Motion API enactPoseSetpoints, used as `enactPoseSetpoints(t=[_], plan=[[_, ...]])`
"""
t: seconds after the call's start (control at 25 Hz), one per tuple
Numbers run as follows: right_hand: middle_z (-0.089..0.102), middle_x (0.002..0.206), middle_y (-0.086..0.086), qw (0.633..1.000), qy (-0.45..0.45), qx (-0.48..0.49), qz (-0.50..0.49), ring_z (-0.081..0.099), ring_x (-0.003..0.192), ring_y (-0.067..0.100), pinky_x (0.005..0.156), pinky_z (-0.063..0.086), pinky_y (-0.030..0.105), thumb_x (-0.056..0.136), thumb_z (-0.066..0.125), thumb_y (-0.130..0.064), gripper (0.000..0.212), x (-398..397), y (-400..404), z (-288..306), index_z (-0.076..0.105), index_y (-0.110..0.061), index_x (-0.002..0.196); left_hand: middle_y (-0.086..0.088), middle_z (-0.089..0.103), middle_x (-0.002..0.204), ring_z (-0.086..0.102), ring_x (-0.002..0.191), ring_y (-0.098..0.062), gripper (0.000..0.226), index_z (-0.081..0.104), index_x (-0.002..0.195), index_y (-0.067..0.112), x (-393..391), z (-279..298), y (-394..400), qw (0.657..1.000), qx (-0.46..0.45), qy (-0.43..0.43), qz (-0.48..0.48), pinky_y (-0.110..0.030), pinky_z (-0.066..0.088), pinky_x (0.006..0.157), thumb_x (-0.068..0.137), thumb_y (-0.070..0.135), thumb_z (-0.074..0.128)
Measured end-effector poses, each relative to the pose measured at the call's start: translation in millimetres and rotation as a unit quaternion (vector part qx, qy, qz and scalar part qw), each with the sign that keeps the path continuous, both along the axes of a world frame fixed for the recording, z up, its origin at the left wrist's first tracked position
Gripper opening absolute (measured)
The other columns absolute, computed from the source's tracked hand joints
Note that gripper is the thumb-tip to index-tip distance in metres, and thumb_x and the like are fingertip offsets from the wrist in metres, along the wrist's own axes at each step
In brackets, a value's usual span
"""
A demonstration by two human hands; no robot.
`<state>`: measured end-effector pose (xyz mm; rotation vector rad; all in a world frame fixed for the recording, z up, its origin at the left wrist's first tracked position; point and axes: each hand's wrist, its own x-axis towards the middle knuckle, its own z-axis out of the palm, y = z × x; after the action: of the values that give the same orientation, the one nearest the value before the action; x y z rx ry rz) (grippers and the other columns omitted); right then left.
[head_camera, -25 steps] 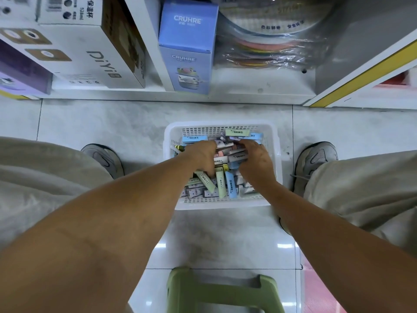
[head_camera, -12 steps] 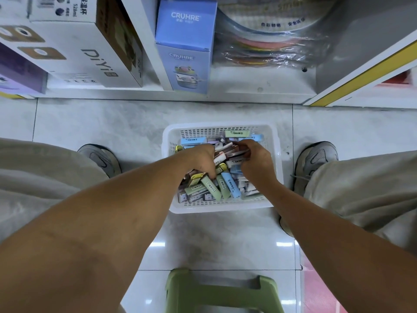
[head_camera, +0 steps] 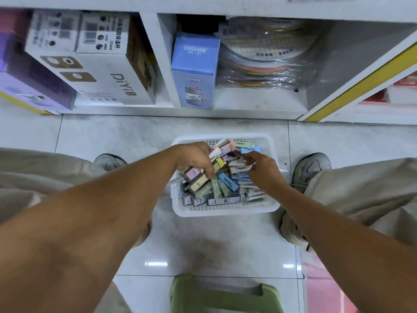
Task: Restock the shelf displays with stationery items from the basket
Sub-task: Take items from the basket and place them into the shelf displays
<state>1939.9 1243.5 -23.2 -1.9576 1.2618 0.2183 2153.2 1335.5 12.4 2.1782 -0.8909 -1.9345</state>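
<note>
A white perforated basket [head_camera: 225,210] sits on the floor tiles between my feet, filled with several small pastel stationery boxes [head_camera: 228,184]. My left hand [head_camera: 194,159] grips a bundle of these boxes, lifted above the basket's left side; pink, yellow and beige ones stick out of the fist. My right hand [head_camera: 262,169] reaches into the right half of the basket and pinches a pale box between thumb and fingers.
A white shelf unit stands ahead with a blue CRUHRE box [head_camera: 195,71], a white DiYi box [head_camera: 106,71], a purple box [head_camera: 29,82] and wrapped coloured discs [head_camera: 266,62]. A green stool [head_camera: 223,294] is below me. My shoes [head_camera: 312,166] flank the basket.
My left hand has risen out of the pile with a bundle of boxes in its grip. The right hand shifted slightly right within the basket. The view tilted up toward the shelf.
</note>
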Motion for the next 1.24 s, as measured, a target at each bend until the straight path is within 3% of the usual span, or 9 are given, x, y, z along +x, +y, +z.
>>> enactPoseSetpoints(t=[0.12,0.2,0.28,0.4,0.56,0.68,0.88,1.12,1.24], plan=[[0.071,0.099,0.004,0.998,-0.048,0.036,0.010,0.065,0.090,0.019,0.081,0.056,0.031,0.082,0.054,0.011,0.043,0.6,-2.8,21.4,0.069,-0.015,0.113,-0.018,0.069,0.110,0.070,0.096,-0.033,0.057,0.061,0.111,0.008,-5.5,25.0,3.7,0.999,-0.013,0.037,0.037,-0.058,0.058,0.077,0.061,0.005,0.087],[0.074,0.097,0.017,0.983,-0.113,0.137,-0.036,0.068,0.077,0.021,0.066,0.057,0.028,0.084,0.058,0.010,0.031,4.7,-5.6,45.7,0.071,-0.013,0.100,-0.019,0.071,0.107,0.071,0.094,-0.032,0.051,0.064,0.108,0.008,-10.1,42.2,4.2,0.997,-0.035,0.053,0.050,-0.059,0.058,0.076,0.062,0.004,0.086],[0.075,0.097,0.019,0.962,-0.144,0.221,-0.068,0.071,0.070,0.020,0.055,0.054,0.023,0.085,0.062,0.006,0.025,9.2,-8.4,72.1,0.071,-0.011,0.101,-0.019,0.072,0.104,0.072,0.087,-0.032,0.047,0.065,0.107,0.007,-14.2,59.0,5.6,0.995,-0.044,0.066,0.058,-0.058,0.058,0.074,0.064,0.003,0.085],[0.076,0.096,0.018,0.928,-0.180,0.315,-0.081,0.073,0.075,0.023,0.059,0.056,0.024,0.087,0.059,0.009,0.025,12.6,-10.6,111.2,0.071,-0.006,0.104,-0.018,0.074,0.102,0.073,0.090,-0.035,0.045,0.066,0.108,0.007,-20.0,87.7,9.9,0.992,-0.065,0.086,0.061,-0.060,0.057,0.080,0.067,0.000,0.083],[0.073,0.101,0.025,0.877,-0.261,0.391,-0.102,0.073,0.081,0.030,0.070,0.062,0.029,0.088,0.060,0.011,0.021,17.9,-17.5,164.1,0.072,-0.002,0.099,-0.014,0.075,0.101,0.074,0.090,-0.029,0.044,0.066,0.110,0.007,-19.7,134.0,7.0,0.979,-0.127,0.114,0.109,-0.045,0.061,0.072,0.070,-0.003,0.081],[0.072,0.097,0.023,0.865,-0.308,0.389,-0.073,0.072,0.076,0.026,0.070,0.061,0.027,0.092,0.066,-0.001,0.013,22.2,-25.8,208.3,0.072,-0.002,0.102,-0.015,0.074,0.106,0.074,0.090,-0.025,0.045,0.068,0.113,0.006,-18.2,178.9,-2.4,0.968,-0.183,0.105,0.137,-0.037,0.060,0.068,0.070,-0.001,0.082],[0.072,0.086,0.016,0.889,-0.321,0.324,-0.030,0.067,0.063,0.017,0.062,0.060,0.022,0.078,0.079,-0.036,0.036,40.8,-33.5,284.4,0.075,-0.008,0.101,-0.008,0.077,0.090,0.074,0.076,-0.014,0.028,0.073,0.100,0.008,-16.9,256.9,-14.4,0.951,-0.250,0.111,0.148,-0.026,0.056,0.054,0.075,-0.001,0.079],[0.069,0.066,0.010,0.914,-0.334,0.227,-0.032,0.061,0.046,0.013,0.042,0.050,0.018,0.085,0.076,-0.018,0.022,70.9,-42.0,347.4,0.069,-0.002,0.097,-0.011,0.076,0.081,0.074,0.069,-0.022,0.019,0.069,0.102,0.006,2.6,315.7,-14.9,0.916,-0.269,0.180,0.235,-0.035,0.059,0.055,0.085,-0.002,0.069],[0.065,0.062,0.008,0.922,-0.353,0.160,-0.014,0.056,0.043,0.012,0.040,0.045,0.018,0.086,0.077,-0.015,0.023,85.0,-51.1,377.5,0.067,-0.001,0.101,-0.012,0.075,0.078,0.074,0.065,-0.022,0.013,0.077,0.085,0.005,11.0,337.7,-16.6,0.892,-0.280,0.233,0.266,-0.035,0.059,0.053,0.088,0.002,0.065]])
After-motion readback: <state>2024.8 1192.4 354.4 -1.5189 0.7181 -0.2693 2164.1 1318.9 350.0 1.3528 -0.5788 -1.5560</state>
